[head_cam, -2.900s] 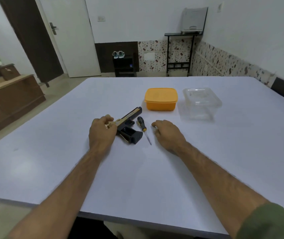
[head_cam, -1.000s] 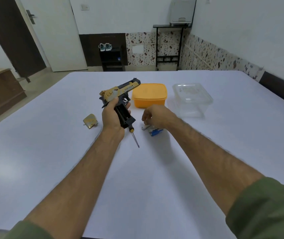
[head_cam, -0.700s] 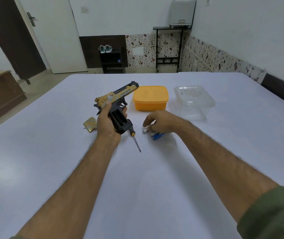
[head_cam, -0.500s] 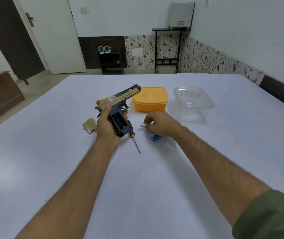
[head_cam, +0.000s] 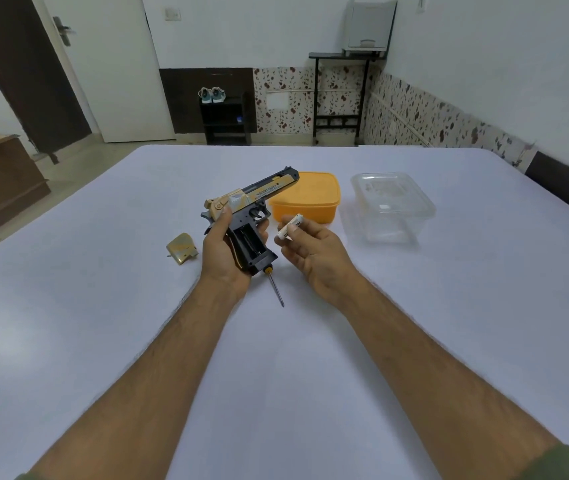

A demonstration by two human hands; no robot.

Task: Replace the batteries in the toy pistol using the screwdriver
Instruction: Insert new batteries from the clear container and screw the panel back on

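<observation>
The left hand (head_cam: 222, 249) grips the pistol (head_cam: 246, 213) above the desk (head_cam: 103, 306), with the open battery slot facing up. The right hand (head_cam: 305, 247) pinches 1 white battery (head_cam: 290, 227) just beside the slot.

The battery could go in the wrong way round, since its end marks are too small to read. It could also slip from the fingertips and roll away.

The screwdriver (head_cam: 274, 287) lies under the hands. The gold cover (head_cam: 181, 248) lies left of the left hand.

Half a second ago the right hand was low on the desk over the batteries. Now it is up by the pistol, and the blue battery is out of sight.
</observation>
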